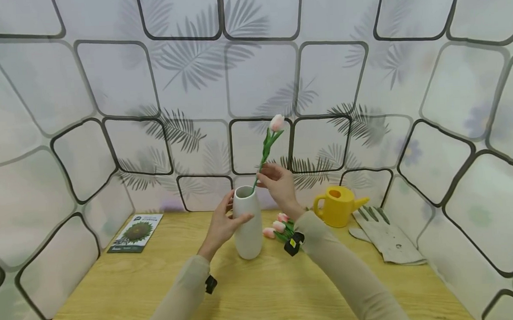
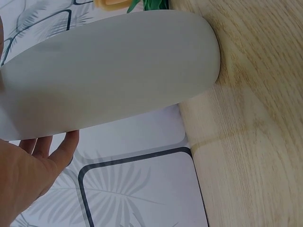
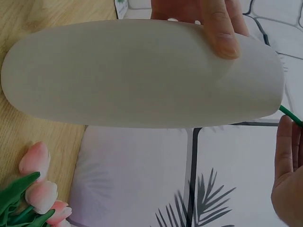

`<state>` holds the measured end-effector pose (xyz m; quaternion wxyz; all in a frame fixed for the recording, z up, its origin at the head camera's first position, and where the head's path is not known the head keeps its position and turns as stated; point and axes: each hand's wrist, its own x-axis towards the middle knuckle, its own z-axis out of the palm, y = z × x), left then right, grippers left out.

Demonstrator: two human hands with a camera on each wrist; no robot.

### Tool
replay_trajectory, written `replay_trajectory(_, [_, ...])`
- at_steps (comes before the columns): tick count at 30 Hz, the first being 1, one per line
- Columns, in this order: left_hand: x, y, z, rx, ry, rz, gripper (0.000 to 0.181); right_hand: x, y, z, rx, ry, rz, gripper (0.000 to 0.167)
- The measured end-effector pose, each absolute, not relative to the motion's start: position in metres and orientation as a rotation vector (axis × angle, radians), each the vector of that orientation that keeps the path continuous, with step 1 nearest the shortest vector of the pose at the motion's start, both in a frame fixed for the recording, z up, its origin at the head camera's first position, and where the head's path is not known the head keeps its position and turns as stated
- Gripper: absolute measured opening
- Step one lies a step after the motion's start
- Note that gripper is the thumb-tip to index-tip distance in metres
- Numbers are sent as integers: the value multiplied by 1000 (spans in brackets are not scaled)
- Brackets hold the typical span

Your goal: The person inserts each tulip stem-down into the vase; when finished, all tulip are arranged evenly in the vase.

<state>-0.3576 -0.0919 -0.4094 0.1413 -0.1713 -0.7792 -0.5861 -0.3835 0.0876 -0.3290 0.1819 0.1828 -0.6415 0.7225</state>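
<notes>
A tall white vase [image 1: 248, 236] stands upright on the wooden table. My left hand [image 1: 219, 224] holds its upper part, thumb across the front and fingers round the far side; in the left wrist view several fingertips touch the vase [image 2: 113, 71]. Just above and right of the mouth, my right hand [image 1: 281, 186] pinches the green stem of a pale pink tulip [image 1: 276, 124]. The stem's lower end is inside the vase mouth, and the bloom points up. Behind the right forearm lies a bunch of pink tulips [image 1: 279, 227], partly hidden by the sleeve.
At the back right stands a yellow watering can [image 1: 338, 209], with pale work gloves [image 1: 391, 242] lying beside it. A seed packet with a sunflower picture [image 1: 137, 232] lies at the back left. A patterned curtain [image 1: 200, 148] closes off the table's back and sides.
</notes>
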Motion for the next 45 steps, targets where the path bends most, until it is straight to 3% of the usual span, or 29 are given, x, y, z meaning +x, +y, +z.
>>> replay_trajectory(7, [-357, -92, -412, -501, -2259, -1677, 80, -382, 84, -341, 514, -2067, 1843, 26])
replay_trajectory(21, [-361, -94, -413, -515, -2277, -1640, 77, -381, 80, -346, 530, -2041, 1919, 31])
replay_trajectory(35, [-361, -95, -415, -511, -2272, -1653, 80, -383, 72, -348, 493, -2063, 1858, 24])
replay_trajectory(45, [-360, -95, -412, -537, -2265, -1667, 79, -382, 74, -345, 606, -2153, 1715, 24])
